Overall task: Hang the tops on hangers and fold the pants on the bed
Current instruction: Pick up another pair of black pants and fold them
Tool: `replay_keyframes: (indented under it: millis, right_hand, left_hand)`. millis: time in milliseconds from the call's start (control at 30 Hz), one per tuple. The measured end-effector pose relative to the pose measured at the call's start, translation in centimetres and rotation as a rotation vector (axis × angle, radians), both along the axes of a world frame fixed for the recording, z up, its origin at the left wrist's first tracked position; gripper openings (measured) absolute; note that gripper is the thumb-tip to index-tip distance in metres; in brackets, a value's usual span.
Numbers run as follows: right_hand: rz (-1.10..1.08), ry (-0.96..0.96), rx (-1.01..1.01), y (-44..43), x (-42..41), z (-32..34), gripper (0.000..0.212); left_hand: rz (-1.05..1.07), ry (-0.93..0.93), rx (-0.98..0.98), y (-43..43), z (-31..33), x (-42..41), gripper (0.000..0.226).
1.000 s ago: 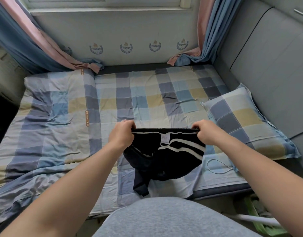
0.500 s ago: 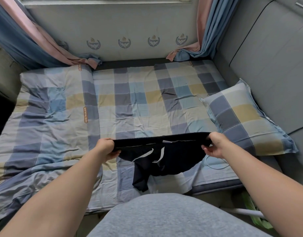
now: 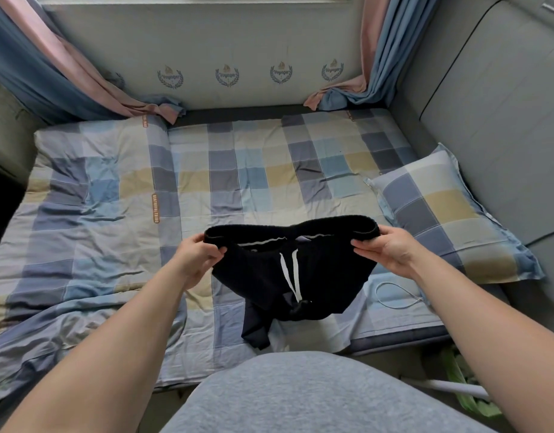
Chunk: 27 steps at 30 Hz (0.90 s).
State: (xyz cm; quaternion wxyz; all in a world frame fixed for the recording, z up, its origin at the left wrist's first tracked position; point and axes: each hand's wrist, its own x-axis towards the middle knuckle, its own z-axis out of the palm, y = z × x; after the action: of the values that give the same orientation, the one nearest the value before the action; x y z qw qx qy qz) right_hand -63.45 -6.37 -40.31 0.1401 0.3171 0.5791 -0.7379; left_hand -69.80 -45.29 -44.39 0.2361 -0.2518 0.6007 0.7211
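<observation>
The lower part of the pants (image 3: 269, 276) is bunched under itself, so I cannot tell how long the legs are. One dark flap trails toward the near edge of the bed (image 3: 238, 182), where my grey top (image 3: 300, 398) blocks the view. At the bottom right, something green (image 3: 455, 368) and a white pole (image 3: 447, 387) on the floor are cut off by my right forearm, and I cannot make out what they are. The pants are black, with a thick waistband (image 3: 332, 225), a white drawstring (image 3: 289, 273) hanging down the front in two strands, and a pale edge showing inside the opening. They are held over the near middle of the bed, the waistband pulled sideways and gaping toward me. The cloth sags down to the checked cover, though I cannot tell whether it rests there. My left grip (image 3: 197, 257) pinches the left end of the waistband, fingers curled round the band and their tips hidden in the fabric. My right grip (image 3: 385, 251) pinches the right end, thumb lying along the band. Both bare forearms reach in from the bottom corners. A checked pillow (image 3: 441, 210) lies just beyond my right grip, and a thin white cord (image 3: 394, 295) loops on the bed below that wrist.
</observation>
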Motion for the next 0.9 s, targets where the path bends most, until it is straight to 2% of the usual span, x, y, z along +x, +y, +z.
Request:
replay_keyframes:
  millis: [33, 100, 167, 200, 267, 333, 500, 567, 733, 800, 900]
  right_hand:
    - [0.03, 0.03, 0.137, -0.2, -0.2, 0.0, 0.035]
    - [0.136, 0.105, 0.473, -0.6, -0.6, 0.4, 0.02]
    - [0.252, 0.195, 0.864, -0.3, -1.3, 0.8, 0.01]
    - [0.281, 0.243, 1.015, -0.1, -1.7, 1.1, 0.008]
    - [0.272, 0.358, 1.162, 0.3, -2.5, 2.1, 0.013]
    - [0.225, 0.464, 1.157, 0.2, -3.6, 4.1, 0.016]
    - [0.092, 0.684, 1.135, -0.1, -7.6, 12.2, 0.018]
    - [0.054, 0.758, 1.157, -0.2, -9.5, 15.9, 0.017]
    - [0.02, 0.949, 1.224, -0.9, -13.4, 25.9, 0.014]
    - [0.004, 0.976, 1.221, -0.9, -14.7, 29.7, 0.024]
    - [-0.027, 0.985, 1.208, -1.2, -16.2, 34.9, 0.026]
  left_hand:
    - [-0.065, 0.099, -0.227, 0.3, -0.1, -0.1, 0.032]
    - [-0.147, 0.282, -0.634, 0.7, -0.1, -0.2, 0.018]
    - [-0.165, 0.438, -0.876, 1.1, 0.8, -0.5, 0.007]
    - [-0.16, 0.506, -0.964, 1.4, 1.3, -0.8, 0.01]
    - [-0.125, 0.59, -1.1, 1.6, 2.8, -2.0, 0.018]
    - [-0.049, 0.664, -1.112, 1.7, 4.9, -3.8, 0.023]
    - [0.126, 0.945, -0.848, 2.7, 13.9, -8.2, 0.022]
    - [0.2, 1.055, -0.813, 2.7, 17.8, -9.8, 0.022]
    - [0.325, 1.174, -0.874, 1.9, 27.1, -13.4, 0.028]
    - [0.355, 1.189, -0.929, 1.7, 30.9, -14.1, 0.032]
    - [0.373, 1.241, -0.972, 1.3, 36.1, -14.6, 0.031]
